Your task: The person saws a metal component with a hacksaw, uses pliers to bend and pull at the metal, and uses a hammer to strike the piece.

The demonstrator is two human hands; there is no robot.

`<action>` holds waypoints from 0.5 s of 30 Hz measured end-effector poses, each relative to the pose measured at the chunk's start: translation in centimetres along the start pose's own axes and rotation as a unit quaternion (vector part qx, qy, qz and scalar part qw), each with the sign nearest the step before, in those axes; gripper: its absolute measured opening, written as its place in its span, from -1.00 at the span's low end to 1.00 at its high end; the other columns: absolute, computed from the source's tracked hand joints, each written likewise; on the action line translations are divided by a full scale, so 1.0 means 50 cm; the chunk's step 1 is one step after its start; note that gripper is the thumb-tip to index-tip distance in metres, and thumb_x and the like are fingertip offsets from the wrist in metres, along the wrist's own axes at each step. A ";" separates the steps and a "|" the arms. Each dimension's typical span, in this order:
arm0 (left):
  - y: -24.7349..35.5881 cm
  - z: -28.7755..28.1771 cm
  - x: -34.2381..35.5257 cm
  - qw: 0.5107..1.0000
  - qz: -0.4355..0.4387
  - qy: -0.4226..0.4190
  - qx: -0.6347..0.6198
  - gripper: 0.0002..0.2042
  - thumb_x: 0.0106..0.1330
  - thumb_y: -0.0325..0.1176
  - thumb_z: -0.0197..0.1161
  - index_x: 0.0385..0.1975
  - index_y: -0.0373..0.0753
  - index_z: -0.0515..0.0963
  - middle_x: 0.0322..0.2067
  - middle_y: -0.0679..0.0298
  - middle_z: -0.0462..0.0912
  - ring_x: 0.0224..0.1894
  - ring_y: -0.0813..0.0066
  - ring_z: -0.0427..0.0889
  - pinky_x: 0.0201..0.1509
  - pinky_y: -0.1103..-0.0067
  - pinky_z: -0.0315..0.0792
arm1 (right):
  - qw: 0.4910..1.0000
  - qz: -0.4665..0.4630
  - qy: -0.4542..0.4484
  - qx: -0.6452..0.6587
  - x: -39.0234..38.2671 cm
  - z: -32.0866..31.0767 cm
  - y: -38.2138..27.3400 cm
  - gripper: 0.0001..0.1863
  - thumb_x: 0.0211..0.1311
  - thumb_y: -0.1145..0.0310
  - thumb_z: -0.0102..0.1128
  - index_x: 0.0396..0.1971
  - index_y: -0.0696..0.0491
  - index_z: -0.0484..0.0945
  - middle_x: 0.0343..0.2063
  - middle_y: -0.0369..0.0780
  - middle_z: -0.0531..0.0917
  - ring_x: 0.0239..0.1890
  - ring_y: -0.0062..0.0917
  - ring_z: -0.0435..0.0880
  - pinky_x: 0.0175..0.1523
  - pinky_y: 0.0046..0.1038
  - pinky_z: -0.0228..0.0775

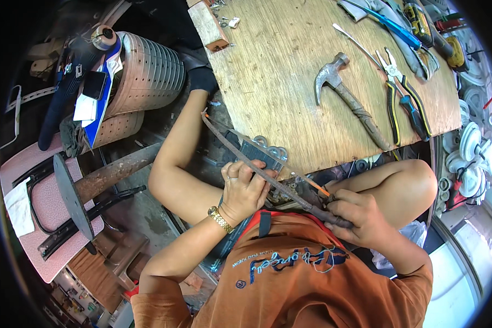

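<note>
A long, grey-brown cable-like strip (236,146) slants across my lap, with a bit of orange at its far left tip. My left hand (245,188), wearing a ring and a gold watch, pinches it near the middle. My right hand (356,216) is closed round its thick dark near end. From beside the right fingers a thin piece with an orange length (316,187) runs up to the left; whether it joins the strip, I cannot tell. Beyond my left fingers, under the board's edge, is a dark metal block with rings (265,151).
On the wooden board (268,82) ahead lie a hammer (347,98), pliers (400,93), a screwdriver (414,117), gloves (423,63) and a power drill (440,33). A perforated metal drum (150,74) stands left, above a pink seat (44,191). White wheel-like parts (470,142) crowd the right.
</note>
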State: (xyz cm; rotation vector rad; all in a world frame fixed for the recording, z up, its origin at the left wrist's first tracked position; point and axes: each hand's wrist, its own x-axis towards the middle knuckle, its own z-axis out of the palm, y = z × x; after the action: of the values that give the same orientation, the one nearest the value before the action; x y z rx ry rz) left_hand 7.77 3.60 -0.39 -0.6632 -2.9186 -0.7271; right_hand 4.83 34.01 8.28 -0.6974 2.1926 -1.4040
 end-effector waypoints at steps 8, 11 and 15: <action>-0.010 0.011 -0.014 0.999 -0.023 -0.031 0.018 -0.63 0.17 -0.26 0.43 0.02 0.10 0.63 0.06 0.36 0.50 0.17 0.19 0.37 0.23 0.16 0.19 | 0.999 -0.036 0.028 -0.023 0.031 0.029 0.024 -0.69 0.02 0.38 0.53 -0.26 0.08 0.60 -0.43 -0.15 0.52 -0.46 -0.18 0.63 -0.41 -0.20 0.48; -0.004 0.009 -0.007 0.999 -0.018 -0.041 0.017 -0.62 0.17 -0.26 0.43 0.02 0.10 0.63 0.06 0.36 0.50 0.17 0.18 0.37 0.24 0.16 0.19 | 0.997 -0.052 0.034 -0.047 0.086 0.056 0.033 -0.68 0.00 0.37 0.53 -0.26 0.06 0.59 -0.43 -0.15 0.51 -0.48 -0.19 0.62 -0.41 -0.19 0.49; 0.001 0.006 -0.006 0.999 -0.027 -0.027 0.023 -0.65 0.17 -0.32 0.43 -0.02 0.05 0.64 0.00 0.31 0.50 0.12 0.14 0.39 0.21 0.17 0.17 | 0.999 -0.019 0.018 -0.046 0.014 0.026 0.015 -0.68 -0.03 0.40 0.53 -0.25 0.04 0.60 -0.43 -0.17 0.53 -0.49 -0.20 0.63 -0.40 -0.21 0.52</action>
State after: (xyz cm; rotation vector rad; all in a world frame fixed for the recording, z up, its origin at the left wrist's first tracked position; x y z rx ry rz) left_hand 8.10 3.66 -0.68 -0.6116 -3.0027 -0.6564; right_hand 4.94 32.93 7.01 -0.7544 2.2959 -1.3515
